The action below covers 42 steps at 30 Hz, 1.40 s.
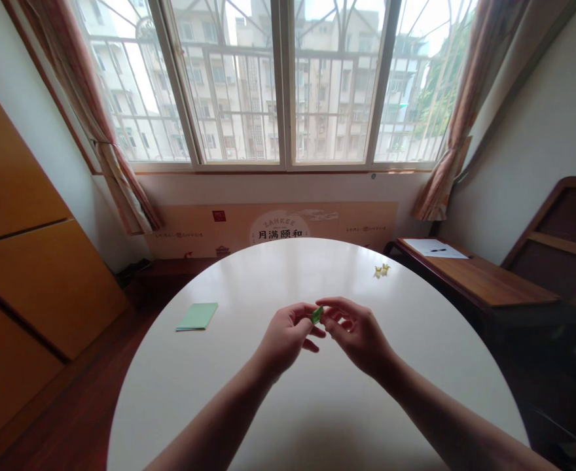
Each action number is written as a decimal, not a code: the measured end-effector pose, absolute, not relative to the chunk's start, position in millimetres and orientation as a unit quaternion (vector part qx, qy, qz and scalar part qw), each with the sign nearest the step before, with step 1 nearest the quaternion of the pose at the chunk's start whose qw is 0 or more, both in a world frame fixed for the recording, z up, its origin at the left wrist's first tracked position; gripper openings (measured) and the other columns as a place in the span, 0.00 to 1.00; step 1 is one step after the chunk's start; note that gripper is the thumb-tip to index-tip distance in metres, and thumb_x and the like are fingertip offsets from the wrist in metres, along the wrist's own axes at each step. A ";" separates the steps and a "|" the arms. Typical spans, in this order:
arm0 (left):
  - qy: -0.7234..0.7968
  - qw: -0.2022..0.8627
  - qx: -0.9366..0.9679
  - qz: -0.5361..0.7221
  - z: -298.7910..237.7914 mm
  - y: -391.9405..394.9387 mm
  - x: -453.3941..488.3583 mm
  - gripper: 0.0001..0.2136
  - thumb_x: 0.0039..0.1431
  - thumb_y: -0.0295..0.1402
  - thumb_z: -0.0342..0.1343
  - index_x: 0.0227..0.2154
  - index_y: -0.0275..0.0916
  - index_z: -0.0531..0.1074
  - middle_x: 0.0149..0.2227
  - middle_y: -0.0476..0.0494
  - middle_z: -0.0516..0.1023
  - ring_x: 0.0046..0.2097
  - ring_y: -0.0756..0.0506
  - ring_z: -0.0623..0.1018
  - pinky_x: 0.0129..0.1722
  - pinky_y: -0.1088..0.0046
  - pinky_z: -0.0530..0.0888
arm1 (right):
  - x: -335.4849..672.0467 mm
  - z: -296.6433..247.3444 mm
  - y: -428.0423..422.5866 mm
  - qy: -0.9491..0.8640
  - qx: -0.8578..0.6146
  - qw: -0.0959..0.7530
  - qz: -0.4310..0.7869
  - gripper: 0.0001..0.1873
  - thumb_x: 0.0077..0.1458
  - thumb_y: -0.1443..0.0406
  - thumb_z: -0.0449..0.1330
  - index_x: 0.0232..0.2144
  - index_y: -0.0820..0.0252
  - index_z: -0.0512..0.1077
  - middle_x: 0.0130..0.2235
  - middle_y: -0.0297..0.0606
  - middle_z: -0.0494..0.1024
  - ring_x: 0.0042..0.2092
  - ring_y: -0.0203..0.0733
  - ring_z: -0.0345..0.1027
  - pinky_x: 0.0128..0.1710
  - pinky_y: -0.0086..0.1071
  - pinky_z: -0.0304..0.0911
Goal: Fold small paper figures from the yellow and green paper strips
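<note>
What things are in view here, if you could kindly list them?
green piece: 1, green, between hands
paper pad or fold: 1, pale green, tabletop left
yellow pieces: seemingly 2, yellow, tabletop far right
table: 1, white, centre
printed panel: 1, peach, below window
window: 1, whitish frames, back
curtains: 2, pinkish, beside window
window bars: many, pale, outside
buildings: several, pale, outside
foliage: 1 patch, green, outside right
wooden bench: 1, brown, right
sheet: 1, white, on bench
pen: 1, dark, on sheet
panelled frame: 1, brown, far right
cupboard: 1, orange-brown, far left
left hand: 1, bare, centre
right hand: 1, bare, centre
</note>
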<state>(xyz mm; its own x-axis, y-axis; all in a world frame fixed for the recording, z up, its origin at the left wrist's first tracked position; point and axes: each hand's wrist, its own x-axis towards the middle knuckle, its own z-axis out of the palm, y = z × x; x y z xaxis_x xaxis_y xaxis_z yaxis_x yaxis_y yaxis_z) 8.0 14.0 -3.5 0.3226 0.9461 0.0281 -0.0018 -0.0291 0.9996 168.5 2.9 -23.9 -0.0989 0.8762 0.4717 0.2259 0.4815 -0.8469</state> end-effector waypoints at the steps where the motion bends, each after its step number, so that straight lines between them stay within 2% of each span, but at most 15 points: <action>1: 0.406 0.573 0.579 0.414 -1.8 13.7 7.1 0.09 0.51 0.30 0.56 0.34 0.34 0.77 0.33 0.40 0.80 0.35 0.44 0.81 0.26 0.74 0.77 | 168.9 -24.1 3.4 -0.673 -0.408 0.536 0.306 0.11 0.57 0.65 0.61 0.42 0.58 0.77 0.33 0.39 0.81 0.32 0.41 0.75 0.28 0.32 0.70; 4: 0.406 0.581 0.577 0.406 0.0 14.0 5.0 0.09 0.50 0.32 0.60 0.34 0.34 0.77 0.34 0.39 0.80 0.36 0.42 0.82 0.27 0.73 0.77 | 170.4 -24.6 4.9 -0.667 -0.414 0.538 0.306 0.10 0.56 0.65 0.61 0.41 0.58 0.79 0.31 0.38 0.81 0.30 0.41 0.74 0.26 0.32 0.70; 9: 0.413 0.565 0.588 0.406 -2.8 14.8 4.6 0.10 0.49 0.29 0.59 0.35 0.33 0.77 0.34 0.39 0.81 0.36 0.41 0.82 0.26 0.73 0.77 | 171.4 -26.7 7.3 -0.668 -0.414 0.538 0.305 0.11 0.57 0.64 0.60 0.40 0.58 0.80 0.34 0.41 0.82 0.30 0.41 0.73 0.26 0.32 0.70; 14: 0.404 0.607 0.548 0.410 1.9 14.4 1.6 0.11 0.49 0.31 0.62 0.37 0.34 0.79 0.36 0.39 0.82 0.38 0.41 0.83 0.28 0.74 0.76 | 172.8 -28.5 10.3 -0.644 -0.424 0.549 0.323 0.13 0.56 0.59 0.63 0.41 0.59 0.79 0.29 0.38 0.78 0.28 0.40 0.70 0.23 0.31 0.69; 20: 0.394 0.668 0.465 0.428 4.3 16.2 -2.0 0.15 0.48 0.35 0.69 0.37 0.34 0.79 0.34 0.40 0.82 0.35 0.46 0.81 0.29 0.78 0.74 | 172.1 -26.6 12.3 -0.588 -0.403 0.551 0.434 0.16 0.54 0.54 0.66 0.34 0.62 0.79 0.28 0.39 0.78 0.25 0.37 0.67 0.20 0.29 0.67; 26: 0.394 0.678 0.448 0.430 2.4 17.5 -2.3 0.15 0.48 0.37 0.69 0.37 0.35 0.76 0.33 0.42 0.80 0.33 0.47 0.80 0.26 0.78 0.72 | 171.7 -24.0 11.0 -0.528 -0.389 0.542 0.525 0.17 0.50 0.54 0.68 0.35 0.61 0.80 0.30 0.39 0.78 0.28 0.38 0.70 0.20 0.27 0.66; 31: 0.416 0.549 0.551 0.471 -0.4 19.7 -3.2 0.12 0.50 0.38 0.66 0.31 0.36 0.72 0.30 0.44 0.78 0.34 0.45 0.79 0.26 0.76 0.73 | 170.5 -23.7 10.9 -0.511 -0.383 0.538 0.550 0.17 0.49 0.53 0.69 0.34 0.62 0.80 0.31 0.40 0.78 0.30 0.40 0.70 0.21 0.27 0.66; 37: 0.383 0.285 0.713 0.514 0.1 19.0 -7.4 0.04 0.54 0.28 0.60 0.25 0.37 0.74 0.37 0.41 0.77 0.37 0.45 0.78 0.24 0.78 0.71 | 166.4 -24.7 9.1 -0.488 -0.382 0.532 0.577 0.17 0.49 0.54 0.69 0.33 0.62 0.80 0.31 0.40 0.77 0.30 0.39 0.70 0.21 0.26 0.65; 42: 0.388 0.245 0.733 0.502 1.7 17.2 -9.4 0.01 0.55 0.28 0.61 0.30 0.38 0.76 0.38 0.42 0.78 0.37 0.46 0.79 0.23 0.79 0.71 | 164.9 -25.5 8.9 -0.488 -0.382 0.546 0.564 0.17 0.49 0.54 0.69 0.34 0.62 0.80 0.31 0.40 0.77 0.30 0.39 0.70 0.21 0.27 0.66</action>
